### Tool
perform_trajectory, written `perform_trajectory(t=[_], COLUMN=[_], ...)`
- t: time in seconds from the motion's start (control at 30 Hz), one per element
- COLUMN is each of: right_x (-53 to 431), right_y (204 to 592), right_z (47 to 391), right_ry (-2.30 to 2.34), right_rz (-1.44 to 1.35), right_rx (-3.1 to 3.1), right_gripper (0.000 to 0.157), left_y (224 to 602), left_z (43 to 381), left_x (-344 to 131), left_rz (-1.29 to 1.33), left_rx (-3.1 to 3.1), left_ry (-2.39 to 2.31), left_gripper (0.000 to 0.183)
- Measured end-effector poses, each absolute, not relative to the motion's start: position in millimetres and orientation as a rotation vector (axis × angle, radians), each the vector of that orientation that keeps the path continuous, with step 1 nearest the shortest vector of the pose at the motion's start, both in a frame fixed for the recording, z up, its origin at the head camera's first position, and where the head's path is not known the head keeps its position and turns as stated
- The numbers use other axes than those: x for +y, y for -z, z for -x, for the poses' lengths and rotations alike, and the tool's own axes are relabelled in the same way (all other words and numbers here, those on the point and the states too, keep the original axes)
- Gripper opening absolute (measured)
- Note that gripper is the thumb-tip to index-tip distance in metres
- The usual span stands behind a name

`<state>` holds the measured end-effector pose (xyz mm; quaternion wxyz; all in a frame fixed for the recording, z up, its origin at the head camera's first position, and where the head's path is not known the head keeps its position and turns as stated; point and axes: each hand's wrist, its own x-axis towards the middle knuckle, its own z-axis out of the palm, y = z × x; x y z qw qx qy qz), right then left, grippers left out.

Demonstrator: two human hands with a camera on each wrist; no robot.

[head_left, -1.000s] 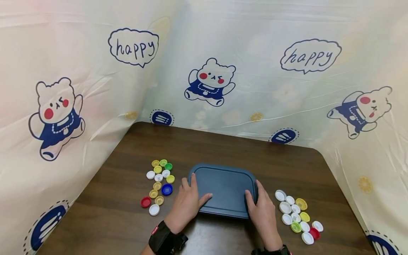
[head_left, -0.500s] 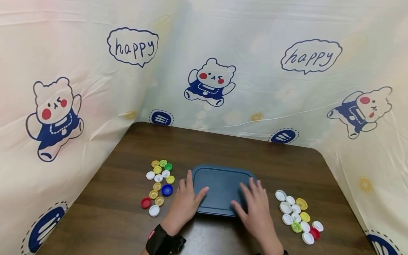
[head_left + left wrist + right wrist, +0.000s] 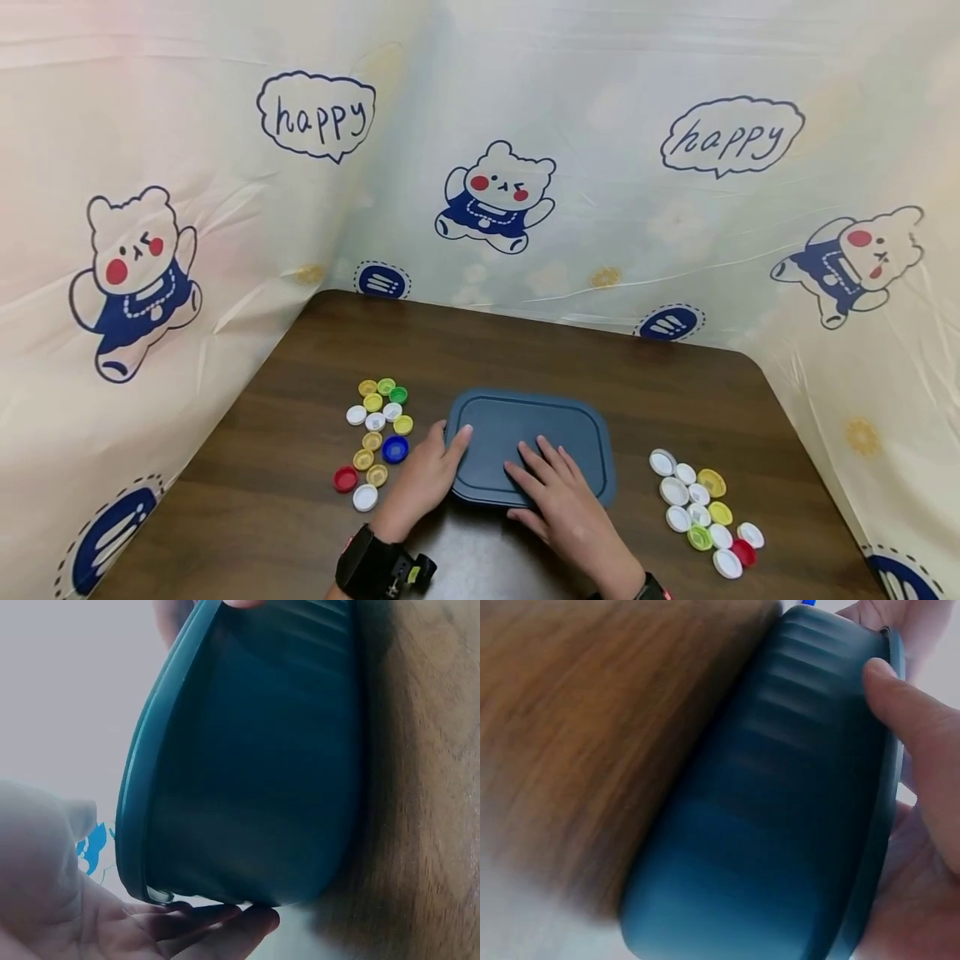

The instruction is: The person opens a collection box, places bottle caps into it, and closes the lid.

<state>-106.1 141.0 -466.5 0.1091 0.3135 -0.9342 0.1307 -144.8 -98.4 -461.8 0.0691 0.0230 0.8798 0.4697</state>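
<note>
The left hand (image 3: 423,479) and right hand (image 3: 566,508) were bare, as was a strip of left forearm (image 3: 337,593). A wide black wristband (image 3: 366,563) wrapped the left wrist, showing a sliver of red along its edge. A small, dark, blocky camera (image 3: 424,572) jutted from it, marked with a yellow-green patch (image 3: 413,574). Another black band (image 3: 649,590), red-flecked, circled the right wrist, partly cut off by the head view's lower edge.

Free room between box (image 3: 510,421) and right-side caps (image 3: 699,516); left hand (image 3: 422,482) blocks box's left.
</note>
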Motion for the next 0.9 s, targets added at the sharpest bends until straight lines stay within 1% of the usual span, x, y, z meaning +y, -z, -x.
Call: perform_trajectory(t=[0.27,0.37,0.5,0.6,0.8,0.9], right_x=[142,141,140,139,141,144], right_y=[467,466,463,461,451,442], right_z=[106,106,105,105,108,110], right_ry=[-0.484,-0.508,-0.528,-0.524,-0.553,-0.586], right_rz=[-0.910,-0.891,-0.879,-0.882,-0.922,-0.909], right_rx=[-2.736,-2.738,-2.712,-2.657,-2.426,-2.327], right_gripper=[0.056,0.054,0.052,0.050,0.043,0.039], left_y=[464,464,466,467,466,467], left_z=[146,147,147,146,146,149], left_x=[-103,-105,-107,-108,-110,-108], left_rz=[-0.038,-0.039,0.023,0.042,0.024,0.014], left_rx=[2.641,2.632,2.600,2.580,2.594,2.611], left_ry=[-1.452,-1.467,-1.488,-1.508,-1.533,-1.482], left_gripper=[0.078,0.080,0.085,0.086,0.080,0.068])
